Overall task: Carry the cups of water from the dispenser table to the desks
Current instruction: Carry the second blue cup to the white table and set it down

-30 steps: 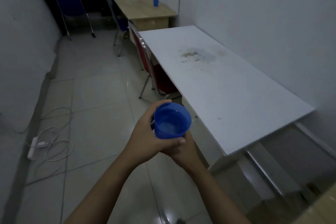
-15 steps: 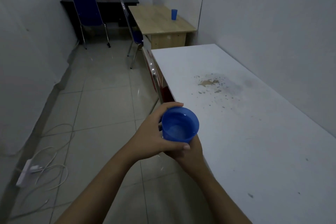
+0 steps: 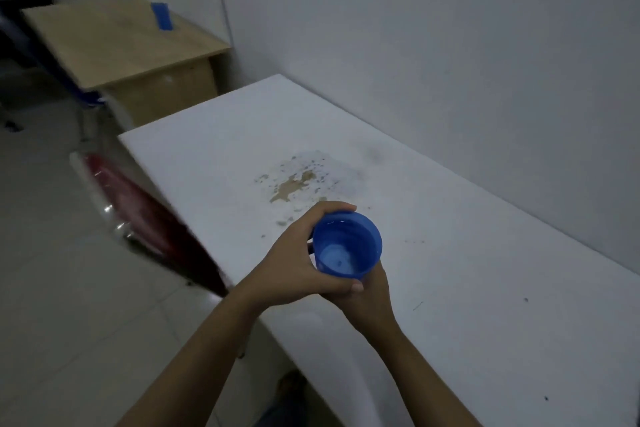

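Two hands are holding one blue cup [image 3: 347,244] above the white counter [image 3: 467,288]. The left hand [image 3: 294,262] is wrapping around the left side of the cup, with its fingers curling over the far rim and its thumb lying across the near side, under the rim. The right hand [image 3: 369,298] is sitting under and behind the cup, and it is supporting the base; most of its fingers are hidden, but the grip of both hands is pressing closed on the cup. The cup is standing upright, and water is showing inside it, with a pale bottom. I cannot tell if the cup is touching the counter or hanging a little over it.

On the counter, just beyond the cup, a brown stain [image 3: 294,184] with small specks around it is spreading. The counter is running along the grey wall [image 3: 450,45], which is to the right of the cup. To the left of the cup, a red chair [image 3: 138,208] is standing pushed against the edge of the counter; it is blurred. Far beyond the cup, a wooden counter [image 3: 114,42] is carrying a second blue cup [image 3: 161,15], which is standing upright near its far right side. Below the cup, at the bottom edge, a foot [image 3: 292,383] is showing on the tiled floor [image 3: 52,288].
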